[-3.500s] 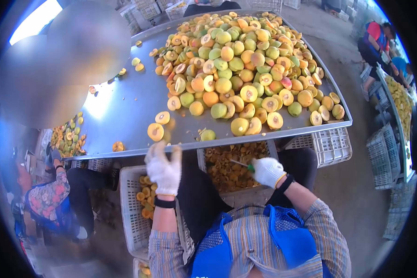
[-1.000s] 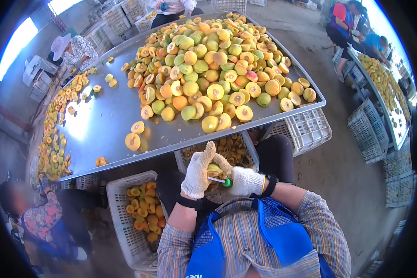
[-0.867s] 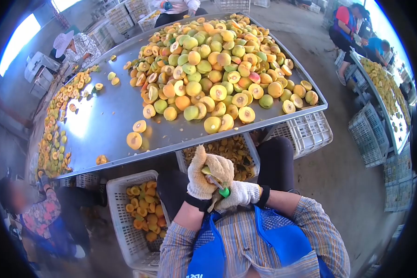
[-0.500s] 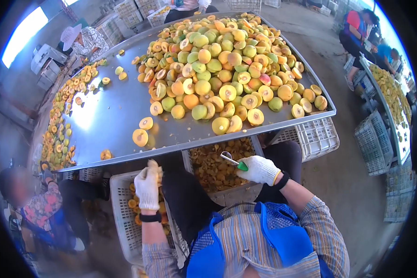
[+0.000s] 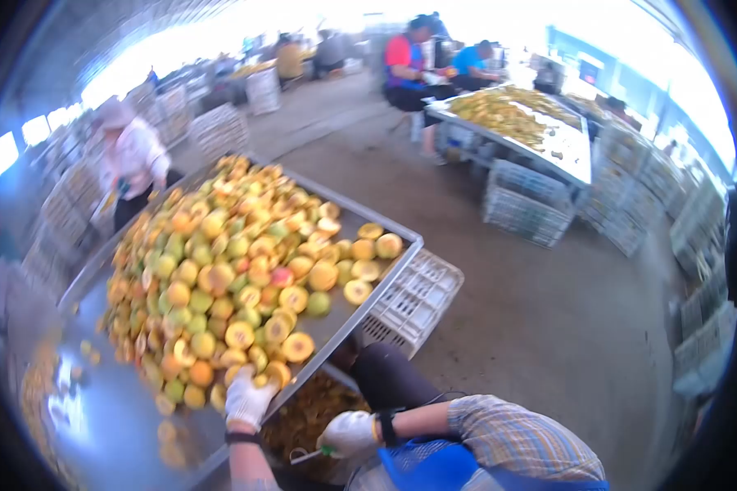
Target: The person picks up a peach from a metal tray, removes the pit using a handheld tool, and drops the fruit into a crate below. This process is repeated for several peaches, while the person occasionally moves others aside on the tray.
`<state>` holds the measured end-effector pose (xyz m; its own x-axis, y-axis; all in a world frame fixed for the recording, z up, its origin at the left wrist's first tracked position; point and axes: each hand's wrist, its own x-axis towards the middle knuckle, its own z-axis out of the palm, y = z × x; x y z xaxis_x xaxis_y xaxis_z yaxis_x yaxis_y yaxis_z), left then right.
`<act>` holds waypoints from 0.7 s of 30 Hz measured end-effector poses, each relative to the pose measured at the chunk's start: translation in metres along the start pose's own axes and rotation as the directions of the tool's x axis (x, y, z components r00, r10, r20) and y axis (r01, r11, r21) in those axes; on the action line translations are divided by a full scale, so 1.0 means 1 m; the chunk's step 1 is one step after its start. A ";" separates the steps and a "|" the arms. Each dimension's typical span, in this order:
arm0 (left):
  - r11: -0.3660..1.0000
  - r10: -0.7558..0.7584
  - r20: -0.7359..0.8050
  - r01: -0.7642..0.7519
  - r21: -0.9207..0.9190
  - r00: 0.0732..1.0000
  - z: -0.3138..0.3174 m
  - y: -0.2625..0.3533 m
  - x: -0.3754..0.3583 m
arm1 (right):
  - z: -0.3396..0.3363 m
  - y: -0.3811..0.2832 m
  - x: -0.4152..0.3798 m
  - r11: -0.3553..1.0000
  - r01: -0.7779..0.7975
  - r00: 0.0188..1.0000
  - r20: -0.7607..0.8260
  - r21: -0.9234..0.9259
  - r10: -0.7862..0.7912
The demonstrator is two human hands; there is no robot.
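Note:
My left hand [image 5: 250, 401], in a white glove, reaches over the near edge of the metal table. Its fingers are apart and touch the peach halves [image 5: 296, 347] at the front of a large heap; the fingertips are partly hidden. Lower and to the right, my gloved right hand [image 5: 350, 434] is closed round the green handle of a pitting spoon [image 5: 307, 456], whose thin metal end points left. Below the table edge, a crate of peach scraps [image 5: 291, 421] is partly covered by my arms.
A white crate [image 5: 413, 299] stands beneath the table's right corner. Across the floor, people sit at another fruit-laden table [image 5: 577, 155] with crates [image 5: 528, 204] beside it. Another person [image 5: 135, 159] is behind the heap. Stacked crates [image 5: 700, 327] line the right side.
My view has swung right and up. My left hand has gone from above the side crate to the heap, and holds no visible fruit. My right hand still grips the spoon, now pointing lower.

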<state>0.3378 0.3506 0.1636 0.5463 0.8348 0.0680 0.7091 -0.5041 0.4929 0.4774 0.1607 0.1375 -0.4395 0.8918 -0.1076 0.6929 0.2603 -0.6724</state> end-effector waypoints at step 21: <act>-0.156 -0.369 0.034 -0.026 -0.987 0.929 -0.009 0.018 -0.148 | -0.005 -0.033 -0.025 0.972 -0.144 0.975 -0.142 0.183 0.171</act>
<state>0.2662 0.2199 0.1700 0.2606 0.9540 -0.1482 -0.5652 0.2753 0.7777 0.4686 0.1318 0.1664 -0.2290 0.9664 -0.1163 0.6323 0.0569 -0.7726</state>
